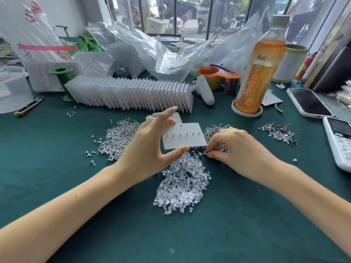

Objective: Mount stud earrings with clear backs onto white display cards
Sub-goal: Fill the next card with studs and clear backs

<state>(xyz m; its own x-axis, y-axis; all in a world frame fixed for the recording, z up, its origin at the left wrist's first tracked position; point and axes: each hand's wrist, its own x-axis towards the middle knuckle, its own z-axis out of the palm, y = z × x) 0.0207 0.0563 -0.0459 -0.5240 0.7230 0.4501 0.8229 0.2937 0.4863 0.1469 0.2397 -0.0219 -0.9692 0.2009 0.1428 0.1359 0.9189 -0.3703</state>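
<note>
White card (187, 137) pinched by left hand (150, 147) — right hand (233, 147) pinches a stud (204, 153).

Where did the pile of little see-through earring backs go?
In the head view, the clear backs lie low in the middle of the green table, between both arms, just below the white card.

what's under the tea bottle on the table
The tea bottle stands in a shallow white dish on the green table. Whether anything lies beneath the bottle inside the dish is hidden.
</note>
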